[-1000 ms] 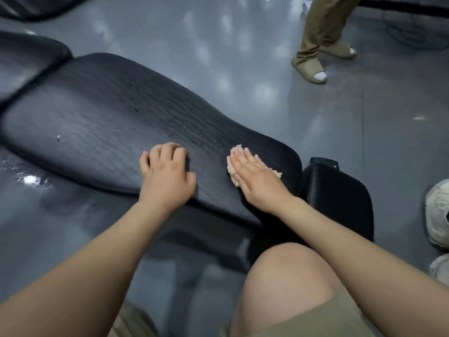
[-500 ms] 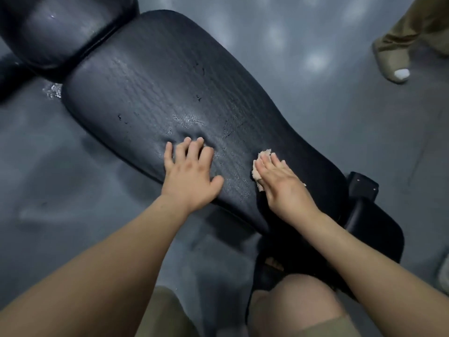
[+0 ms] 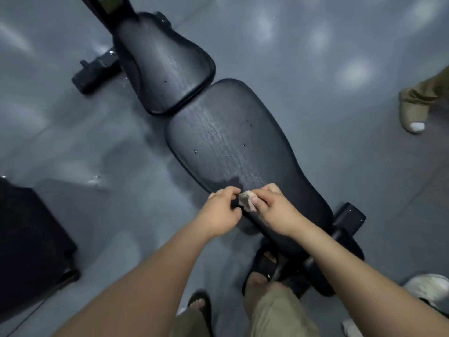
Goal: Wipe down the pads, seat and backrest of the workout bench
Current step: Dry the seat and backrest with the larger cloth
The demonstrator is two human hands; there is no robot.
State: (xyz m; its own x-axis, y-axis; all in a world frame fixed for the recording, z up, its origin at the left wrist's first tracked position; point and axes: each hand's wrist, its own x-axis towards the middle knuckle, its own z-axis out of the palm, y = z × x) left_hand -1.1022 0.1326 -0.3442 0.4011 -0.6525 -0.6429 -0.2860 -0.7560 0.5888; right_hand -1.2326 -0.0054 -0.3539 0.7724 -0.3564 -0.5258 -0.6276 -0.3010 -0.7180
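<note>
1. Spreading grey and glossy beneath everything as the floor [image 3: 340, 45], catching pale light patches far beyond the grip.
2. Lying directly under the grip as the backrest [image 3: 243, 147]: long, black and finely wrinkled, showing small pale specks and wet-looking marks just beyond the fingertips, running away from the grip toward the upper left.
3. Standing well off to the left of the grip as a black box [image 3: 29, 239].
4. Sitting past the backrest's far end, well away from the grip, as the seat [image 3: 165, 69]: shorter, black, nearly meeting the backrest.
5. Clamping as the right hand [image 3: 274, 210], pressing the thumb against curled fingers and pinching the cloth [image 3: 246, 201] between them.
6. Curling as the left hand [image 3: 222, 210] just left of the grip, bringing the fingertips to the cloth's edge; looking too close to tell whether pinching or merely touching.
7. Stepping in far to the right of the grip as another person's tan shoe [image 3: 413, 113].
8. Bunching small, pale and crumpled between both hands, hanging over the backrest's near end.
</note>
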